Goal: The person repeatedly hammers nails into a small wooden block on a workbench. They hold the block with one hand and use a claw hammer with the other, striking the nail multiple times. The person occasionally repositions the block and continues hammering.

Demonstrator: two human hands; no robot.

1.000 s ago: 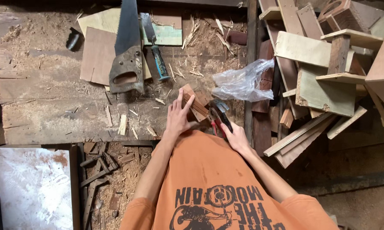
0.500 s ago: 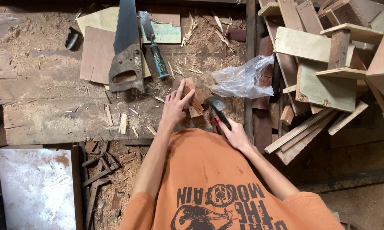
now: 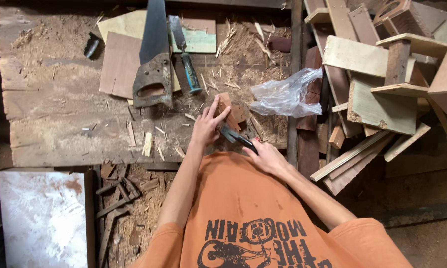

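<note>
We're looking straight down on a rough wooden workbench [image 3: 59, 114] covered in sawdust and chips, woodshop setting. Person in an orange shirt [image 3: 253, 218] stands at the near edge.

Left hand [image 3: 206, 130]: fingers spread and laid flat on a small reddish wood block [image 3: 229, 110], pinning it to the bench near the centre, just left of a crumpled clear plastic bag [image 3: 285, 94]. Not a wrap grip, just pressing down.

Right hand [image 3: 267, 156]: fingers curled around the handle of a dark tool [image 3: 235, 137]. We can't tell what kind of tool; its tip sits at the near side of the block, right beside the left-hand fingers.

On the bench behind the block: a hand saw [image 3: 153, 69] lying flat, handle toward the person, resting on thin plywood sheets [image 3: 118, 64]. Just right of it, a chisel with a blue handle [image 3: 184, 54]. Small dark object [image 3: 91, 47] further left, too small to identify.

Right side: a heap of offcut boards and planks [image 3: 382, 79], well apart from both hands. Lower left, a white paint-stained panel [image 3: 42, 218] below bench level, scrap sticks [image 3: 119, 198] next to it
</note>
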